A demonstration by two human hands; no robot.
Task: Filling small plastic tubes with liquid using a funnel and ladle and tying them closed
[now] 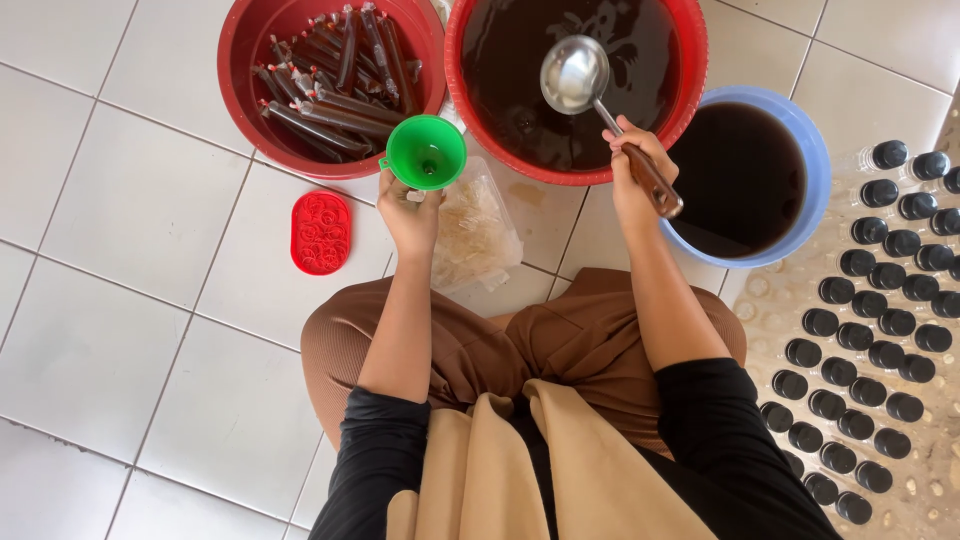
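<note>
My left hand holds a green funnel upright over the tiled floor, apparently with a clear bag at its spout. My right hand grips the brown handle of a steel ladle, whose bowl hangs over the dark brown liquid in a large red basin. A second red basin at the upper left holds several long thin packs filled with dark liquid.
A blue bucket of dark liquid stands at the right. Rows of black-capped clear bottles fill the right edge. A red oval lid and a pile of clear plastic bags lie on the white tiles. My knees in brown cloth are below.
</note>
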